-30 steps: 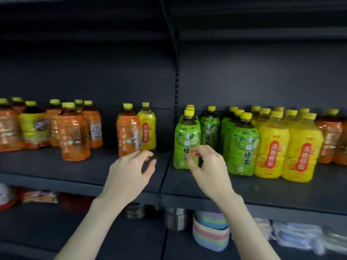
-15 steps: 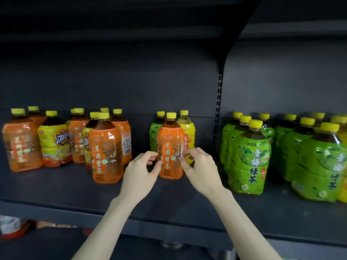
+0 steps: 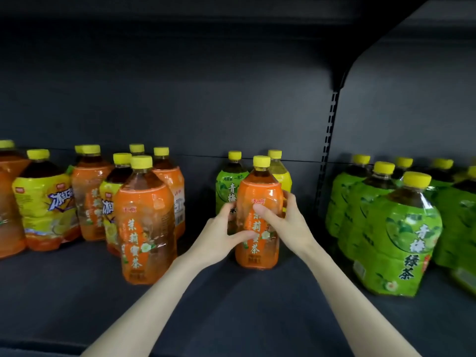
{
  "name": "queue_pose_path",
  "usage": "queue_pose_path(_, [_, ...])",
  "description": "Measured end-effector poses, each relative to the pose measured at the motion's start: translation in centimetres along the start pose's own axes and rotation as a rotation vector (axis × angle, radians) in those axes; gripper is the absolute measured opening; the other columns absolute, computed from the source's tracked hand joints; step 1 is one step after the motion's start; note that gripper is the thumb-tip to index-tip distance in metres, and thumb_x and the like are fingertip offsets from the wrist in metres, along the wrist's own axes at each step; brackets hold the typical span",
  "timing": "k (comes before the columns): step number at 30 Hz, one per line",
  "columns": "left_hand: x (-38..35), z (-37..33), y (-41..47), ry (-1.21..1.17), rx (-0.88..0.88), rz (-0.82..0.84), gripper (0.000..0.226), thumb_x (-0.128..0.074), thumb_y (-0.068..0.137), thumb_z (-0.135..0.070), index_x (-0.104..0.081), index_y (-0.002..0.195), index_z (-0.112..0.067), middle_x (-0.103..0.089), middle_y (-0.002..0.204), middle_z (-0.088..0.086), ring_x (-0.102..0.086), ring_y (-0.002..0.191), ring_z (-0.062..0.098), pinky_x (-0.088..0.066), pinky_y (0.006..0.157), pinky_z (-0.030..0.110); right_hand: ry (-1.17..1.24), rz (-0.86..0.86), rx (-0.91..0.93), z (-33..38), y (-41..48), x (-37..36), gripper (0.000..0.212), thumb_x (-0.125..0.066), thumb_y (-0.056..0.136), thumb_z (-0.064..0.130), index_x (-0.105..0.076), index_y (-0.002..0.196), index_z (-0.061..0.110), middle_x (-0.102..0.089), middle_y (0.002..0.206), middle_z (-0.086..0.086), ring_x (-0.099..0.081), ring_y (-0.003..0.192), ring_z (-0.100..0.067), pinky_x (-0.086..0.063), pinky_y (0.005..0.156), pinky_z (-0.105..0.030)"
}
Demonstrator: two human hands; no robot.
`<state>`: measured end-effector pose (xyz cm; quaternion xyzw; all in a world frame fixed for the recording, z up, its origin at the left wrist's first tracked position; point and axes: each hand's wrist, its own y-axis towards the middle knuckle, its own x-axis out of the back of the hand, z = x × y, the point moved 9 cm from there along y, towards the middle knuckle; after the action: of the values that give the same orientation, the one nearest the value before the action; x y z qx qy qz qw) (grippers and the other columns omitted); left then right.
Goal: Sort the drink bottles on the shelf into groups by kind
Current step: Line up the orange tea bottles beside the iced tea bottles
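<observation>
Our left hand and right hand now close round the orange bottle; nine o'clock bottles look mixed, three o'clock green ones look sorted.

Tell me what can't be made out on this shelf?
Head view:
1. Green bottle behind the held orange bottle: label partly hidden by it and the left hand.
2. Yellow bottle: mostly hidden by the orange bottle and right hand.
3. Leftmost bottle: cut off by the left edge.
</observation>
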<state>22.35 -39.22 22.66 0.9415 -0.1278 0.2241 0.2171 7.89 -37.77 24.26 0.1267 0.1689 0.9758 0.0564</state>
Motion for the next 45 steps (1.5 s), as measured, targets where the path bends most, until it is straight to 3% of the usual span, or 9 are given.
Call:
queue_pose_path(7, [0.9, -0.2, -2.0, -0.014, -0.036, 0.014, 0.068, -0.065, 0.084, -0.035, -0.031, 0.142, -0.025, -0.053, 0.126, -0.010, -0.052, 0.112, 0.004, -0.047, 0.083, 0.016, 0.110, -0.041, 0.009, 0.8, -1.6, -1.6, 0.066, -0.070, 0.073, 0.040, -0.043, 0.131, 0.022, -0.066, 0.108, 0.010, -0.068, 0.091, 0.001, -0.056, 0.070, -0.018])
queue_pose_path(12, [3.9, 0.0, -7.1, 0.013, -0.105, -0.118, 0.065, -0.063, 0.085, -0.036, -0.035, 0.142, -0.024, -0.053, 0.133, -0.006, -0.053, 0.118, 0.008, -0.049, 0.098, 0.031, 0.144, -0.081, 0.020, 2.2, -4.6, -4.9, 0.068, -0.069, 0.072, 0.043, -0.045, 0.133, 0.025, -0.067, 0.115, 0.006, -0.068, 0.099, -0.006, -0.058, 0.080, -0.026])
queue_pose_path(17, [9.6, 0.2, -13.0, 0.107, -0.291, -0.404, 0.034, -0.067, 0.085, -0.022, -0.059, 0.117, -0.014, -0.062, 0.106, -0.001, -0.060, 0.086, 0.001, -0.049, 0.067, 0.008, 0.180, -0.206, 0.017, 3.0, -7.2, -8.1, 0.064, -0.069, 0.068, 0.048, -0.049, 0.126, 0.029, -0.069, 0.114, 0.006, -0.069, 0.099, -0.009, -0.056, 0.085, -0.031])
queue_pose_path(21, [15.0, 2.7, -14.3, 0.127, -0.204, -0.657, 0.044, -0.071, 0.082, -0.025, -0.049, 0.117, -0.011, -0.049, 0.111, 0.004, -0.052, 0.099, 0.017, -0.043, 0.079, 0.015, 0.239, -0.314, -0.052, 2.3, -8.2, -9.4, 0.056, -0.077, 0.067, 0.052, -0.056, 0.113, 0.028, -0.071, 0.108, 0.003, -0.071, 0.096, -0.013, -0.056, 0.088, -0.039])
queue_pose_path(24, [16.4, 5.8, -12.2, 0.094, 0.005, -0.607, 0.075, -0.072, 0.076, -0.044, -0.035, 0.132, -0.011, -0.038, 0.129, 0.011, -0.041, 0.121, 0.026, -0.042, 0.097, 0.043, 0.229, -0.386, -0.072, 1.9, -8.5, -9.9, 0.061, -0.069, 0.067, 0.056, -0.055, 0.118, 0.026, -0.070, 0.109, 0.002, -0.070, 0.097, -0.015, -0.055, 0.090, -0.042])
queue_pose_path(26, [16.1, 6.8, -10.8, 0.035, 0.084, -0.528, 0.087, -0.071, 0.072, -0.054, -0.030, 0.137, -0.011, -0.038, 0.132, 0.009, -0.038, 0.125, 0.025, -0.040, 0.101, 0.048, 0.210, -0.410, -0.075, 1.7, -8.6, -10.0, 0.068, -0.067, 0.066, 0.060, -0.053, 0.123, 0.026, -0.068, 0.112, 0.003, -0.068, 0.100, -0.015, -0.054, 0.092, -0.043])
queue_pose_path(38, [14.6, 7.3, -10.3, -0.166, 0.184, -0.376, 0.095, -0.073, 0.047, -0.071, -0.039, 0.125, -0.029, -0.046, 0.127, 0.001, -0.047, 0.120, 0.023, -0.046, 0.096, 0.049, 0.210, -0.474, -0.067, 2.3, -9.8, -10.4, 0.062, -0.060, 0.071, 0.058, -0.056, 0.121, 0.023, -0.069, 0.112, 0.002, -0.068, 0.100, -0.014, -0.056, 0.089, -0.036])
queue_pose_path(42, [13.3, 4.9, -12.4, -0.392, 0.106, -0.352, 0.067, -0.076, 0.066, -0.049, -0.039, 0.118, -0.031, -0.059, 0.109, -0.010, -0.059, 0.102, 0.011, -0.049, 0.084, 0.033, 0.203, -0.526, -0.040, 3.2, -12.0, -9.4, 0.049, -0.060, 0.072, 0.058, -0.061, 0.107, 0.023, -0.071, 0.100, 0.004, -0.070, 0.092, -0.010, -0.057, 0.080, -0.030])
queue_pose_path(45, [12.0, 2.4, -13.8, -0.493, 0.057, -0.331, 0.069, -0.071, 0.062, -0.049, -0.043, 0.121, -0.027, -0.061, 0.106, -0.011, -0.061, 0.093, 0.001, -0.049, 0.073, 0.020, 0.182, -0.558, -0.039, 3.7, -14.2, -7.5, 0.049, -0.061, 0.071, 0.062, -0.063, 0.101, 0.022, -0.073, 0.095, 0.004, -0.070, 0.087, -0.010, -0.057, 0.080, -0.033])
